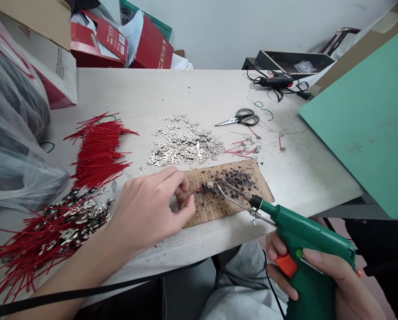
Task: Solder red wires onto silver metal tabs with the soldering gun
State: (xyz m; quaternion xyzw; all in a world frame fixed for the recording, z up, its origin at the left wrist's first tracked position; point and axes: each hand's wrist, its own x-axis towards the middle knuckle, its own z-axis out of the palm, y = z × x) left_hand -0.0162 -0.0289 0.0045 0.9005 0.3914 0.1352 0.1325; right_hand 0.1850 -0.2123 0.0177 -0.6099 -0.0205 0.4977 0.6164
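My left hand (152, 206) rests on the table and pinches a short red wire (192, 193), pressing it down on a scorched piece of cardboard (228, 189). The wire's far end meets a small metal tab (210, 185). My right hand (322, 278) grips a green soldering gun (305, 242) with an orange trigger. Its tip (219, 182) touches the tab where the wire joins it.
A heap of loose metal tabs (183, 144) and a bundle of red wires (98, 149) lie behind the cardboard. Finished wires with tabs (52, 229) pile at the left. Scissors (243, 118), a glue gun (275, 81), a green board (368, 120), plastic bags (12, 133) and red boxes (118, 42) surround them.
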